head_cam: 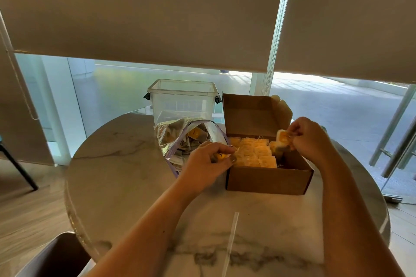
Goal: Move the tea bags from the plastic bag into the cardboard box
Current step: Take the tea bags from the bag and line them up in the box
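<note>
- The cardboard box (269,179) sits open on the round marble table (126,141), lid flap standing up at the far side; the plastic bag (180,139) lies just beside it on the left, mouth gaping toward the person.
- Inside the box, yellow-tagged tea bags (254,155) stand packed in rows that fill the left and middle; the right end looks darker and seems to have room yet.
- The right hand (308,139) hovers over that right end, fingers curled in a pinching grip on one tea bag (283,138), which hangs above the box's far right corner.
- The left hand (209,162) rests at the box's left wall, between bag and box, fingers curled round something small with a yellow tag (221,155), probably another tea bag, though most of it is hidden.
- More tea bags (193,134) remain loose in the plastic bag, so the task appears well along but not done.
- The relation that matters: the gap lies directly below and slightly toward the person from the right hand's tea bag, so the right hand is the nearer one and a short drop should seat it.
- The packed rows run left to right, each bag standing on edge; the held bag would likely need to go in the same way.
- A clear plastic container (183,99) stands behind the bag, and a thin clear strip (231,238) lies on the table nearer the person.
</note>
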A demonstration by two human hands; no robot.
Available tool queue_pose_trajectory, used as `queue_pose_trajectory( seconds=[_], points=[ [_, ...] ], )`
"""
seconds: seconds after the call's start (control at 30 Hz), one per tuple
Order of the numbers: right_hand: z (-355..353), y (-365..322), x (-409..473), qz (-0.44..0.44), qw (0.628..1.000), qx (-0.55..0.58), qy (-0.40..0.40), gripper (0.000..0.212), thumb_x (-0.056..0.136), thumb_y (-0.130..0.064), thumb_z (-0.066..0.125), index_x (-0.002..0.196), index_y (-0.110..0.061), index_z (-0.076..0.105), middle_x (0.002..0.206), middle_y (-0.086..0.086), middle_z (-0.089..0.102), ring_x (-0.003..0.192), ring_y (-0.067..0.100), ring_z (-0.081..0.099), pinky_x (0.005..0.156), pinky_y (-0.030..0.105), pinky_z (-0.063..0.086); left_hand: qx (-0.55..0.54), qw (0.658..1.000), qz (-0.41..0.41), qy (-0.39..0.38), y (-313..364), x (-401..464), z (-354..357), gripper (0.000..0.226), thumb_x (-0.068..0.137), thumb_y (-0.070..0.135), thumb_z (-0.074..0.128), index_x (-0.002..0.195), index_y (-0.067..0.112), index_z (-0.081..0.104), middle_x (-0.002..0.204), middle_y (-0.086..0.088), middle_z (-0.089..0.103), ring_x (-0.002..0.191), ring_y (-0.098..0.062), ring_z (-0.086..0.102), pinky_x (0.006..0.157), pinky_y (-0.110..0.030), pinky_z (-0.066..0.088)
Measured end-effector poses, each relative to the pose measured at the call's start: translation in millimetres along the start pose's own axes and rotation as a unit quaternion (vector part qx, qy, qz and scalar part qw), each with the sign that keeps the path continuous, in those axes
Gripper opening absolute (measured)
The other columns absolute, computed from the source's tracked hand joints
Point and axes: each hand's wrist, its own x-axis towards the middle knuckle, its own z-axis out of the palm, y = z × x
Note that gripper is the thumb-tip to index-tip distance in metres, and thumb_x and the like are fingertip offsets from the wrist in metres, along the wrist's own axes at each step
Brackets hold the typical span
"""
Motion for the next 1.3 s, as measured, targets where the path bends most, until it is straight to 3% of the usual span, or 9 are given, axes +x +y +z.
queue_pose_trajectory(
  seconds=[0.13,0.27,0.4,0.53,0.67,0.8,1.0,1.17,1.3],
  points=[
    [5.7,4.3,4.2,-0.002,0.99,-0.11,-0.088,0.017,0.086,0.004,0.053,0.09,-0.012,0.056,0.091,0.011,0.056,0.082,0.021,0.05,0.06,0.024,0.037,-0.001,1.0,-0.002,0.0,-2.3,1.6,0.0,0.016,0.082,0.028,0.069,0.096,0.036,0.064,0.105,0.011,0.057,0.08,-0.006,0.055,0.075,-0.017,0.048],
    [16.3,-1.2,10.0,-0.013,0.977,-0.161,-0.136,0.019,0.088,-0.001,0.056,0.099,-0.014,0.063,0.105,0.012,0.061,0.089,0.022,0.054,0.067,0.021,0.041,0.007,1.0,-0.011,-0.003,-5.2,2.2,-0.1,0.017,0.082,0.03,0.068,0.098,0.034,0.065,0.106,0.012,0.057,0.085,-0.006,0.054,0.076,-0.014,0.045],
    [25.2,1.9,17.1,-0.003,0.977,-0.171,-0.129,0.015,0.086,-0.009,0.062,0.099,-0.009,0.069,0.104,0.011,0.062,0.097,0.02,0.053,0.086,0.029,0.044,0.007,1.0,-0.014,-0.003,-7.2,3.4,-0.2,0.017,0.082,0.03,0.068,0.098,0.035,0.064,0.106,0.012,0.057,0.085,-0.004,0.054,0.074,-0.013,0.043],
    [27.0,10.9,20.9,0.004,0.965,-0.238,-0.115,0.018,0.085,-0.024,0.066,0.099,-0.013,0.07,0.117,0.011,0.049,0.12,0.027,0.032,0.097,0.036,0.038,0.003,1.0,-0.012,0.0,-8.6,3.6,-0.1,0.017,0.082,0.031,0.069,0.098,0.034,0.066,0.105,0.01,0.058,0.079,-0.004,0.053,0.068,-0.009,0.044],
    [29.5,10.2,22.0,-0.012,0.967,-0.247,-0.056,0.018,0.083,-0.027,0.069,0.097,-0.015,0.072,0.121,0.012,0.049,0.12,0.028,0.038,0.097,0.038,0.043,-0.002,1.0,-0.012,-0.002,-8.0,3.3,-0.5,0.016,0.082,0.03,0.069,0.097,0.035,0.065,0.104,0.011,0.058,0.079,-0.003,0.053,0.068,-0.01,0.042],
    [32.8,8.8,22.5,-0.019,0.975,-0.217,-0.032,0.009,0.081,-0.02,0.071,0.088,-0.013,0.071,0.108,0.011,0.059,0.102,0.027,0.055,0.09,0.039,0.049,-0.004,1.0,-0.01,-0.002,-8.1,2.3,-0.5,0.016,0.082,0.031,0.069,0.096,0.036,0.065,0.104,0.011,0.058,0.081,-0.004,0.053,0.07,-0.011,0.042],
    [36.4,12.8,26.0,-0.015,0.968,-0.249,0.015,0.008,0.085,-0.02,0.067,0.089,-0.013,0.068,0.102,0.009,0.061,0.1,0.027,0.057,0.086,0.038,0.048,-0.001,1.0,-0.01,-0.003,-6.7,3.1,-0.1,0.016,0.082,0.032,0.067,0.098,0.035,0.065,0.104,0.012,0.059,0.074,-0.003,0.052,0.067,-0.01,0.041],
    [37.9,14.9,25.3,-0.019,0.967,-0.252,0.005,0.006,0.086,-0.013,0.062,0.083,-0.017,0.061,0.094,0.01,0.066,0.091,0.027,0.061,0.08,0.036,0.048,-0.003,1.0,-0.007,-0.012,-5.5,1.4,-1.0,0.015,0.083,0.031,0.067,0.096,0.036,0.064,0.104,0.012,0.059,0.075,-0.001,0.052,0.067,-0.009,0.041],
    [32.8,7.0,20.3,-0.051,0.983,-0.177,0.012,0.017,0.085,-0.006,0.06,0.077,-0.02,0.061,0.096,0.009,0.065,0.088,0.025,0.06,0.081,0.037,0.049,-0.041,0.999,-0.009,0.005,-4.4,2.4,-1.5,0.025,0.091,0.024,0.057,0.115,0.032,0.056,0.095,0.006,0.058,0.064,0.001,0.05,0.056,-0.008,0.041]
  ],
)
